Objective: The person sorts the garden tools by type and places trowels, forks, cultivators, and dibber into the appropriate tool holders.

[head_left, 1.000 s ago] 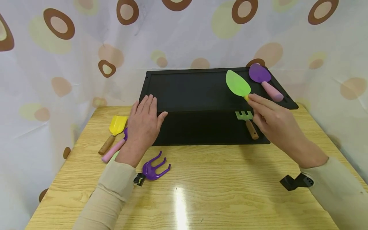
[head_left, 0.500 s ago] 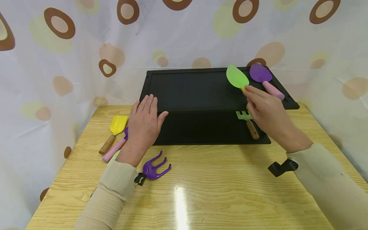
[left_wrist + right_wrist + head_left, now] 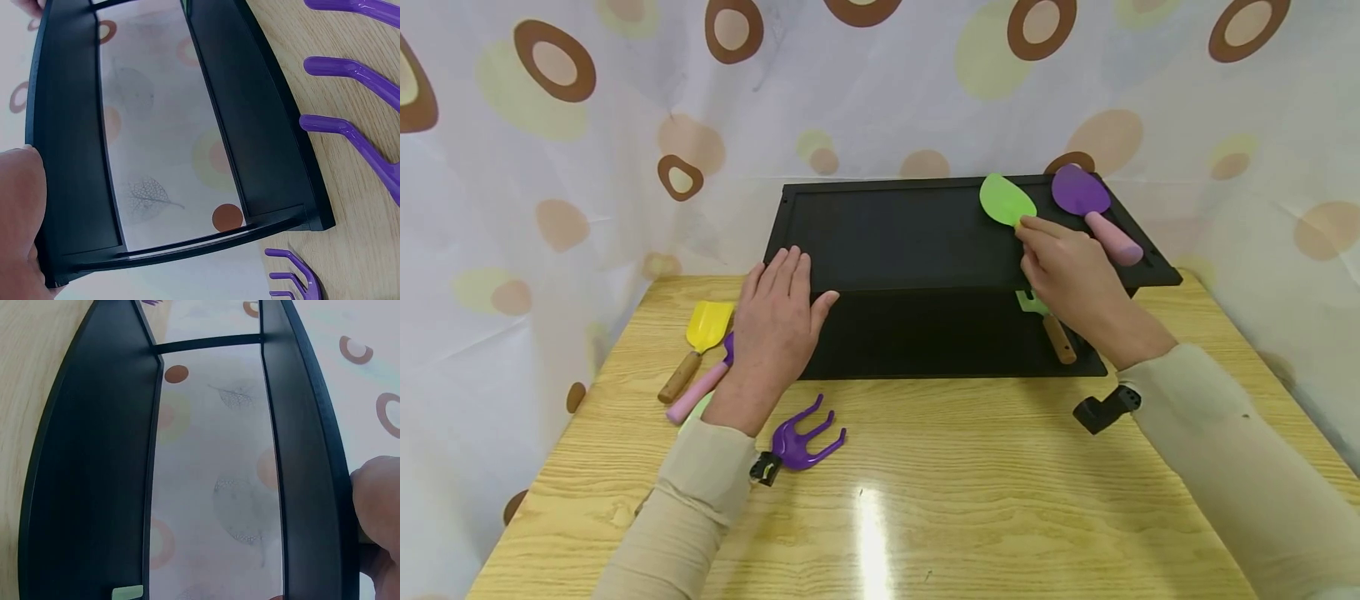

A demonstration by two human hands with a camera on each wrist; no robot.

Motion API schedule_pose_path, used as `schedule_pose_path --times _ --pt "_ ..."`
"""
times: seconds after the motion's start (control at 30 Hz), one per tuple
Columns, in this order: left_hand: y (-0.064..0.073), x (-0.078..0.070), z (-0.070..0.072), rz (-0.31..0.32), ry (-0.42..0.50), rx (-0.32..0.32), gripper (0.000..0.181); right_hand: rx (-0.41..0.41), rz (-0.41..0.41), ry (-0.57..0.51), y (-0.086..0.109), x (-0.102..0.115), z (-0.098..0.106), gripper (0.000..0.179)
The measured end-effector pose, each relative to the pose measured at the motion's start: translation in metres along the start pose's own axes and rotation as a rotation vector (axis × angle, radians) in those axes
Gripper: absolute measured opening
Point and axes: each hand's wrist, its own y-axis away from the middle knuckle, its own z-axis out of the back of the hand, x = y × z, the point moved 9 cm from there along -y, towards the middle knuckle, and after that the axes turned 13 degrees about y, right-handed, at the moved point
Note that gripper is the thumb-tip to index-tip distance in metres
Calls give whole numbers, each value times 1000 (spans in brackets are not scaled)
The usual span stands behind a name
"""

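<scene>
A black two-tier shelf (image 3: 887,242) stands at the back of the table. My left hand (image 3: 775,321) rests flat on the left end of its upper board, fingers straight and thumb out to the side. With thumb and fingers, my right hand (image 3: 1067,271) pinches the yellow neck of a green trowel (image 3: 1004,200), its blade over the upper board. The rest of that trowel's handle is hidden by the hand. Just to the right lies a purple trowel (image 3: 1078,192) with a pink handle. A green hand fork (image 3: 1058,337) with a wooden handle lies on the lower board.
Left of the shelf lie a yellow shovel (image 3: 707,327) and a pink-handled tool (image 3: 698,392), partly behind my left arm. A purple claw rake (image 3: 793,442) lies in front. A patterned curtain (image 3: 880,100) closes off the back and sides.
My right hand has moved left and slightly away with the green trowel, from near the purple one to farther along the upper board. The left hand stays put.
</scene>
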Motion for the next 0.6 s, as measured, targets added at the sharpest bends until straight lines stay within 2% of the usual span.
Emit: schedule_pose_path --times 0.33,0.6 --pt "0 4 -1 16 2 15 67 121 -97 -59 -12 -1 -16 37" --pt "-1 2 -3 0 8 -2 66 214 -148 -80 -11 -2 -22 49"
